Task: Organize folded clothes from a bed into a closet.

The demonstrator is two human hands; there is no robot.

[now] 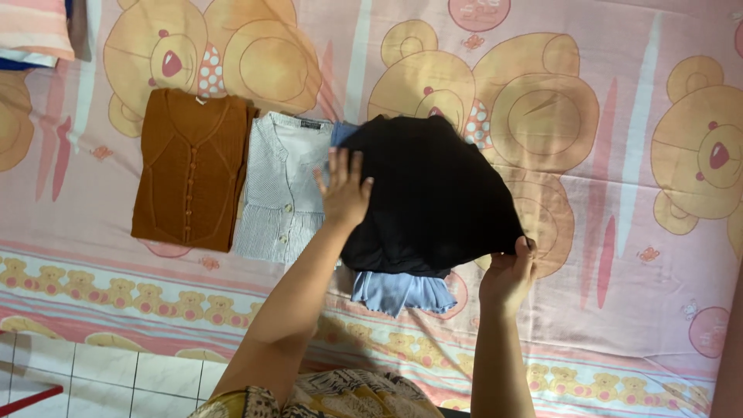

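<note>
My left hand (343,193) lies flat, fingers spread, on the left edge of the black garment (433,193), pressing it down. My right hand (507,275) is closed on the garment's lower right corner, pinching the cloth between thumb and fingers. The black garment stretches between my two hands, spread over the middle of the bedsheet (642,255), a pink one printed with yellow bears. It lies on top of a light blue garment (402,292), whose ruffled hem pokes out below it, toward the near edge of the sheet, between my forearms; a bit of blue also shows at the black garment's upper left. Just left of my left hand lies a folded white striped shirt (282,190) with buttons, and touching that on its left, a folded brown buttoned top (190,166). At the sheet's far left corner sits a striped pile of cloth (35,31).
</note>
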